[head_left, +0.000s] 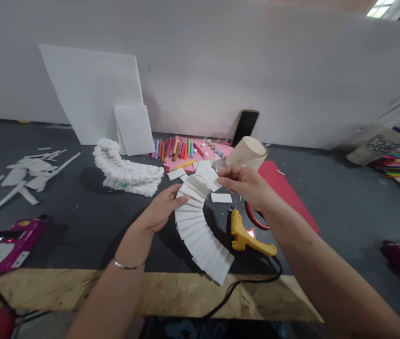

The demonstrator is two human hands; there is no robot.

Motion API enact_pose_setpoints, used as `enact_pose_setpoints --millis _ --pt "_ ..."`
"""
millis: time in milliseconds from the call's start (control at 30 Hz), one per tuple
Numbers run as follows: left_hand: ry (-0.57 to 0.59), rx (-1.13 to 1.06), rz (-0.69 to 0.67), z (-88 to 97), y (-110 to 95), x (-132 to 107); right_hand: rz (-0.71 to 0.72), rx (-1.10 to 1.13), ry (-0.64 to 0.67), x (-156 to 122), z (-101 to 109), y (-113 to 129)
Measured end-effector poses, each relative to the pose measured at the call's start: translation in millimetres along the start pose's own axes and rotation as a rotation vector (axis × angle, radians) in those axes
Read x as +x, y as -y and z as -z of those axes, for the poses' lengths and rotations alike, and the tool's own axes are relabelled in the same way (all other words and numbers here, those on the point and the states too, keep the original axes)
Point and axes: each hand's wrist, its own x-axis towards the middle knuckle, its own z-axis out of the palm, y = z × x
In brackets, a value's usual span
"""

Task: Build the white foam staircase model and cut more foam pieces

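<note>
The curved white strip (200, 230) lies over the table (79, 221), its long axis bending toward the table's near edge, the left hand (164, 207) pinching its outer side, the right hand (244, 186), beside its far end, gripping a white rectangle (208, 175).

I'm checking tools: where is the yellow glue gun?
In the head view, the glue gun lies right of the overlapping white pieces, below the right hand.

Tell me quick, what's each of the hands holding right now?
Left hand: closed on the edge of the curved strip of overlapping white pieces.
Right hand: closed, pinching a white piece at the strip's far end.
</note>
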Motion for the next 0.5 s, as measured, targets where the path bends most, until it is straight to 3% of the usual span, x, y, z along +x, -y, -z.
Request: enact_pose_setpoints --millis 500 --pt "-0.035 -0.001 0.000 -2.9 -3 -1 -0.024 0.053 0.024 11 -5 -12"
